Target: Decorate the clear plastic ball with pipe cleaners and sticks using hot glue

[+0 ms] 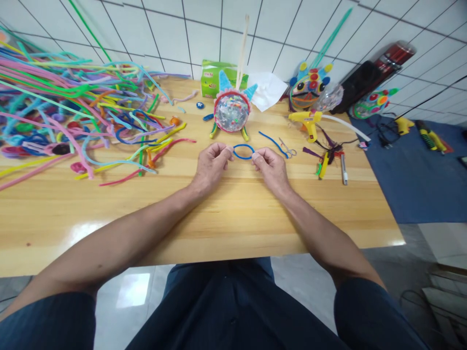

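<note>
A blue pipe cleaner (243, 157) bent into an oval ring is stretched between my hands, above the wooden table. My left hand (213, 164) pinches its left end between thumb and finger. The right end is pinched by my right hand (270, 167). Just behind the ring stands a round clear craft figure (232, 112) with blue pointed ears, a red rim and green-yellow feet. Another blue pipe cleaner (274, 144) lies to the right, beside small scissors (287, 148).
A heap of coloured pipe cleaners (73, 112) covers the left side. Right are a yellow glue gun (309, 124), a white-and-grey pen (344, 169) and a decorated figure (310, 87). A green packet (209, 80) and white tissue (267, 89) lie by the tiled wall.
</note>
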{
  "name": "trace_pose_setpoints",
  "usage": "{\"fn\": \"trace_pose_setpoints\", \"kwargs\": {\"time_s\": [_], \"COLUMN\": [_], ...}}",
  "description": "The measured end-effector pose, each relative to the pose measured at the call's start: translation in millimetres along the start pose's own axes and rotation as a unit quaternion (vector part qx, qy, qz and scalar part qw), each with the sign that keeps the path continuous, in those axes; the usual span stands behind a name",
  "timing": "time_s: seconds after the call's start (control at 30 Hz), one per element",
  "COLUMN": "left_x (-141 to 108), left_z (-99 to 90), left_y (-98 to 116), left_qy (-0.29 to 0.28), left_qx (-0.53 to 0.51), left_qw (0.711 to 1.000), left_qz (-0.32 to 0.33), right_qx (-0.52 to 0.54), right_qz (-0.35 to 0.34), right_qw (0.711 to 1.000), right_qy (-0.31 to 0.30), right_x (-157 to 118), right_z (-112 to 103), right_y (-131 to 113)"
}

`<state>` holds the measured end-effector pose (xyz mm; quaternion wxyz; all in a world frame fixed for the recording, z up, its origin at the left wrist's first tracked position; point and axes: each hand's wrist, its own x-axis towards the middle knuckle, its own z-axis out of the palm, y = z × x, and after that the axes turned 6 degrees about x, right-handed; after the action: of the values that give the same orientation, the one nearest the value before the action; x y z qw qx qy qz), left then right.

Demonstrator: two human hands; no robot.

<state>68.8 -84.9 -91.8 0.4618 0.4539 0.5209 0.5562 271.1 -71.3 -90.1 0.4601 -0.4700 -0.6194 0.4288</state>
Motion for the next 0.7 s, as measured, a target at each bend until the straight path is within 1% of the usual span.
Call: {"fn": "trace_pose_setpoints", "kwargs": {"time_s": [0.23, 0.43, 0.57, 0.63, 0.7], "left_x": [-1.8, -1.5, -2.9, -4.1, -5.4], "left_z": [-0.9, -1.0, 0.4, 1.0, 1.3], "left_y": [-0.4, 2.6, 3.2, 2.9, 2.1], "left_qy": [-0.007, 0.0, -0.003, -0.011, -0.02], "left_qx": [-0.005, -0.016, -0.02, -0.022, -0.023], "left_qw": [1.0, 1.0, 1.0, 1.0, 1.0], "left_qz": [0.016, 0.003, 0.006, 0.003, 0.0], "right_qx": [-0.003, -0.009, -0.03, -0.075, -0.125], "right_qz": [-0.003, 0.001, -0.04, -0.07, -0.098], "right_qw": [1.0, 1.0, 0.999, 0.995, 0.987], "right_qy": [-0.009, -0.018, 0.006, 0.005, -0.01], "right_x": [-2.2, -3.8, -3.8, -4.4, -5.5], "right_z": [2.2, 2.8, 3.4, 2.8, 1.7], "right_y": [-0.5, 2.4, 7.4, 9.0, 9.6]}}
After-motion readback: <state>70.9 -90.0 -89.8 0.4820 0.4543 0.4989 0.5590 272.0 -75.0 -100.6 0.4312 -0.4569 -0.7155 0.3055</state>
